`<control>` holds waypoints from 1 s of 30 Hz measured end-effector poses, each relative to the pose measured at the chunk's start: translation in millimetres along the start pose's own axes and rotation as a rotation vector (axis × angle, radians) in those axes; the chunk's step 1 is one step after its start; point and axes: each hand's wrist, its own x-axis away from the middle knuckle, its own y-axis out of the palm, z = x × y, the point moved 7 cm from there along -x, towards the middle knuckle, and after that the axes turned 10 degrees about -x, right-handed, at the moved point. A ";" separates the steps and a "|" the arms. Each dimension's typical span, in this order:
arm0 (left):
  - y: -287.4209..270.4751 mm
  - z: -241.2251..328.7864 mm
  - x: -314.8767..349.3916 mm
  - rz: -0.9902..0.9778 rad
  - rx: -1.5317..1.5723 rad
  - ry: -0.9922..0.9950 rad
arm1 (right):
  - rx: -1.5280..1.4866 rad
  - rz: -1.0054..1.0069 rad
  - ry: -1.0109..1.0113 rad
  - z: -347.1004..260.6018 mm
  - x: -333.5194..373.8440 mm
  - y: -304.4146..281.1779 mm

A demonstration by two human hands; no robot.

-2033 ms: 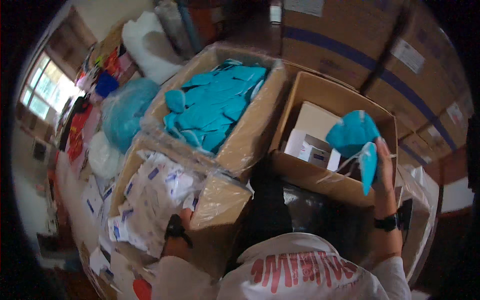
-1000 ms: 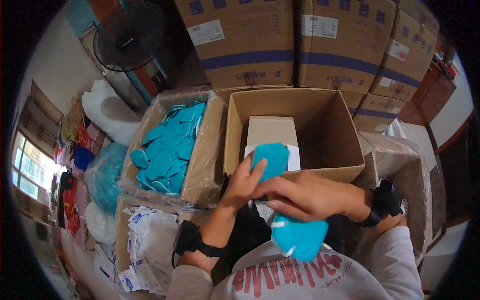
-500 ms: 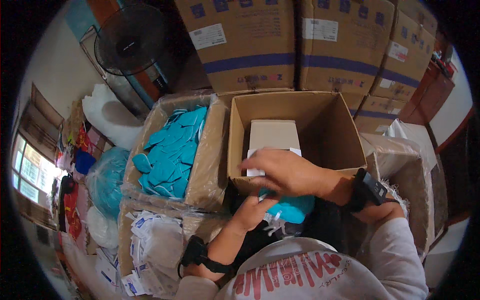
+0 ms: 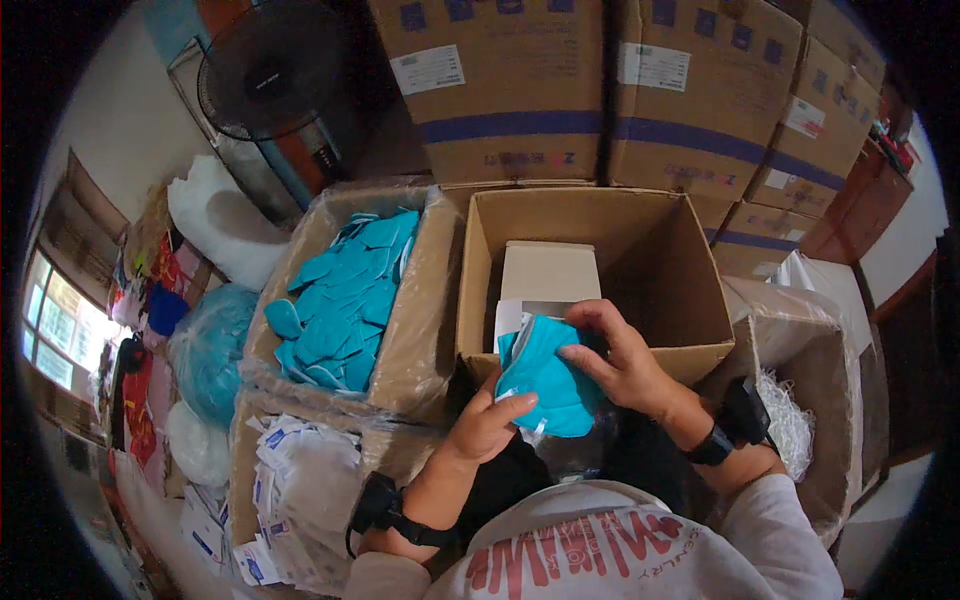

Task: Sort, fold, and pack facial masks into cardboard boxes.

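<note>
In front of my body, at the near edge of a large open carton [image 4: 590, 205], I hold a small stack of folded teal face masks [image 4: 556, 385]. My left hand [image 4: 487, 424] grips its lower left side, thumb on top. On the upper right edge my right hand [image 4: 628, 366] pinches the stack between bent fingers and thumb. How many masks are in it I cannot tell. Behind it, inside the carton, stands a small off-white box [image 4: 549, 270] with its near end open and white flaps showing. The held masks partly cover that end.
Left of the carton, a plastic-lined box [image 4: 432, 290] holds many loose teal masks [image 4: 345, 300]. Nearer, another box contains white printed packets [image 4: 290, 480]. At right, a lined box holds white cords [image 4: 787, 425]. Tall cartons [image 4: 505, 90] are stacked behind; a black fan [image 4: 265, 75] stands far left.
My right hand has drawn back from above the small box and now grips the masks' upper edge. The stack has risen into clear view, tilted up between both hands.
</note>
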 end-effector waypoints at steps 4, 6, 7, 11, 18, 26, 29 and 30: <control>7.2 6.5 0.5 -0.039 0.043 0.046 | 0.116 -0.078 -0.055 -7.4 -0.8 0.7; 9.2 10.5 -1.9 -0.012 -0.046 0.066 | 0.210 -0.166 -0.097 -11.3 -2.6 3.7; 9.9 10.2 -4.2 0.010 -0.149 0.066 | 0.259 -0.200 -0.118 -14.5 -3.1 6.1; 20.5 23.9 -6.3 0.113 -0.473 0.179 | 0.359 -0.247 -0.137 -12.4 -4.4 15.6; -10.6 31.3 -1.5 0.362 -0.442 0.185 | 0.036 -0.038 -0.017 2.1 -2.7 7.2; -38.0 22.2 0.0 0.502 -0.337 0.294 | -0.313 -0.015 0.269 33.9 21.4 24.0; -42.8 39.8 2.0 0.679 -0.704 0.481 | -0.151 -0.053 0.254 32.7 14.3 15.7; -39.1 50.5 1.4 0.741 -0.887 0.580 | -0.022 -0.073 0.248 28.3 10.9 13.2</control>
